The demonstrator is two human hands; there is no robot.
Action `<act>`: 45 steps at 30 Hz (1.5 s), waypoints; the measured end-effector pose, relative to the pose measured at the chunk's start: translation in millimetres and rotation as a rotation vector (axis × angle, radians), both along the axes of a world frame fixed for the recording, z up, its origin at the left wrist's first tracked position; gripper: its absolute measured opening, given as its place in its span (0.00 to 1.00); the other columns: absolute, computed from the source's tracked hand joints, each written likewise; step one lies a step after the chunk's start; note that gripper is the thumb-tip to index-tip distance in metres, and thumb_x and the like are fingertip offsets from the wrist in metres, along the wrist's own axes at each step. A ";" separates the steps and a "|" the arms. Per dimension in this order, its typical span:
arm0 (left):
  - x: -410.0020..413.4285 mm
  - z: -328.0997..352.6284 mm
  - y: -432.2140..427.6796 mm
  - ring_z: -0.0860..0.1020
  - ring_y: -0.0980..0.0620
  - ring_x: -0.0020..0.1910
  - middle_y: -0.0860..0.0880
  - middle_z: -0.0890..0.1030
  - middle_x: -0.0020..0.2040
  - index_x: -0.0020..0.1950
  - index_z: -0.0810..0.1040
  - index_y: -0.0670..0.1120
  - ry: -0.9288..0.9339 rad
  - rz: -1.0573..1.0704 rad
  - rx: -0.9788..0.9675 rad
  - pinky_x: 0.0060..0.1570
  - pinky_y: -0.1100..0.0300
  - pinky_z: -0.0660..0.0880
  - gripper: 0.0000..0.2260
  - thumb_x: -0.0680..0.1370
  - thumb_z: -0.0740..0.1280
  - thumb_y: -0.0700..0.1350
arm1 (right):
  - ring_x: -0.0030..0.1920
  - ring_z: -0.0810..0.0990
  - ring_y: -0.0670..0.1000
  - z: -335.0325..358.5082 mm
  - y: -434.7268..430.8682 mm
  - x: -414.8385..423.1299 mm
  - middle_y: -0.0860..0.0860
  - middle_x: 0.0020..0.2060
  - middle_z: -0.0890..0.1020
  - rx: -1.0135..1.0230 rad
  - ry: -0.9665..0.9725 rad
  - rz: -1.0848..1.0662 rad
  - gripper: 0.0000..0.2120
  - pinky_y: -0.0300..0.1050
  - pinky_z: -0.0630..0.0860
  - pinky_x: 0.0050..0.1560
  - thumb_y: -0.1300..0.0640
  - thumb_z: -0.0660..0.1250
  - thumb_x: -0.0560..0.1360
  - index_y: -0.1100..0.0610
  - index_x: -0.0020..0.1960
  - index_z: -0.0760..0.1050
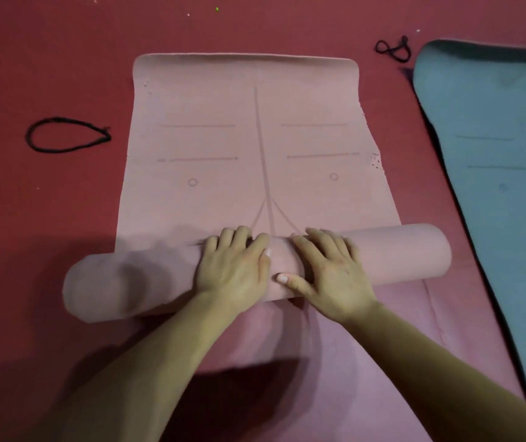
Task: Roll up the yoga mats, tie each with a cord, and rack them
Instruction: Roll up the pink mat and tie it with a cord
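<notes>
Pink mat (245, 138): lies on the red floor (48, 59), its far part flat and unrolled, with printed guide lines and two small circles showing; the far edge curls up slightly.
Roll (408, 253): the near part of the pink mat is wound into a thick cylinder lying across the view, with its left end nearer the camera than its right.
Left hand (234, 266): lies palm down on top of the roll near its middle, fingers fairly straight and reaching over the far side; it grips nothing.
Right hand (330, 271): lies palm down just beside the left hand, fingers spread over the roll, thumb stretched along its near face; it grips nothing either.
Looped cord (104, 137): black, a closed loop flat on the floor left of the pink mat, apart from it.
Second cord (394, 51): black, twisted in a figure-eight, on the floor between the pink mat's far right corner and the teal mat (491, 122).
Teal mat: spread flat at the right, running out of view.
Paler pink surface (383, 330): on the floor under the forearms, nearer than the roll.
</notes>
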State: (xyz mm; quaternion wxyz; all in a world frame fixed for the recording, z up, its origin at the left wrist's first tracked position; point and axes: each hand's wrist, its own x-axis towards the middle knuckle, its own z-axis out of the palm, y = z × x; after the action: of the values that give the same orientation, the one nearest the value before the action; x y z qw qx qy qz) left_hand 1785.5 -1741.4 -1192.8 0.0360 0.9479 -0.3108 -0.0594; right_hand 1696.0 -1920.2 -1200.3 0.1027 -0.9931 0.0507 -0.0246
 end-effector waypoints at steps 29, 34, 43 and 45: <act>57.1 1.7 -7.2 0.75 0.43 0.49 0.47 0.76 0.49 0.60 0.76 0.54 -0.018 -0.059 -0.026 0.48 0.46 0.71 0.19 0.76 0.52 0.53 | 0.68 0.74 0.56 -4.1 -17.7 61.0 0.51 0.65 0.78 -0.013 0.012 0.070 0.38 0.54 0.67 0.69 0.24 0.50 0.76 0.48 0.71 0.75; 55.2 3.4 -1.4 0.77 0.43 0.52 0.45 0.77 0.57 0.65 0.75 0.52 -0.085 0.027 -0.164 0.51 0.46 0.74 0.19 0.77 0.56 0.55 | 0.61 0.78 0.53 -3.8 -20.8 79.8 0.47 0.59 0.82 -0.018 -0.025 0.045 0.36 0.51 0.71 0.65 0.24 0.50 0.77 0.47 0.67 0.79; 77.1 -4.2 -6.2 0.77 0.43 0.50 0.48 0.78 0.52 0.62 0.77 0.53 -0.091 0.004 -0.073 0.50 0.46 0.72 0.17 0.79 0.54 0.53 | 0.67 0.74 0.56 0.7 -17.5 90.7 0.53 0.64 0.78 0.043 -0.067 0.079 0.34 0.55 0.69 0.69 0.28 0.55 0.77 0.51 0.69 0.76; 83.5 -3.5 -7.7 0.77 0.44 0.50 0.48 0.78 0.51 0.60 0.77 0.53 -0.074 0.015 -0.101 0.51 0.47 0.72 0.17 0.79 0.53 0.53 | 0.67 0.74 0.58 -4.6 -16.3 87.7 0.53 0.64 0.77 0.004 -0.080 0.112 0.35 0.57 0.68 0.69 0.27 0.56 0.77 0.52 0.70 0.75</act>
State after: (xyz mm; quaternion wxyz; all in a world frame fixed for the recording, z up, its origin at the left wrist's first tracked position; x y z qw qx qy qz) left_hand 1869.0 -1749.1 -1196.3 0.0725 0.9487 -0.3076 -0.0083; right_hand 1783.6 -1936.5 -1204.9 0.1077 -0.9924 -0.0091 -0.0585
